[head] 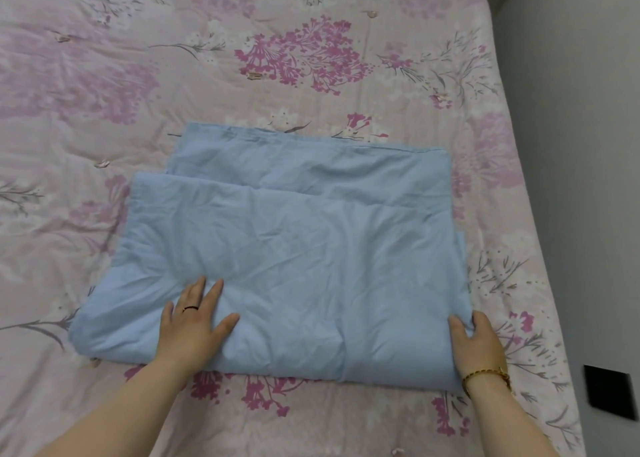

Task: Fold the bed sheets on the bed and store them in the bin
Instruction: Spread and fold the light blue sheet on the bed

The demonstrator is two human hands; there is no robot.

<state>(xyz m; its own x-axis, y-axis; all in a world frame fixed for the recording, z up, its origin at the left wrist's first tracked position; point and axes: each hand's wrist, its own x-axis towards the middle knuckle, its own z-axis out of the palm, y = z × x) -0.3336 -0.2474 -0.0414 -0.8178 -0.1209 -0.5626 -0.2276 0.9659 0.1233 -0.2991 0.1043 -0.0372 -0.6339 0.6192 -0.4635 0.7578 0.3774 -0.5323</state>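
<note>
A light blue bed sheet (304, 248) lies folded into a wrinkled, layered rectangle on the bed; a lower layer sticks out at its far edge. My left hand (195, 321) rests flat on the sheet's near left part, fingers spread, a ring on one finger. My right hand (476, 344) sits at the sheet's near right corner, thumb on top and fingers curled around the folded edge. A gold bracelet circles that wrist. No bin is in view.
A pink floral quilt (138, 93) covers the bed under the sheet. The bed's right edge runs diagonally beside a grey floor (571, 145). A dark flat object (609, 396) lies on the floor at the lower right.
</note>
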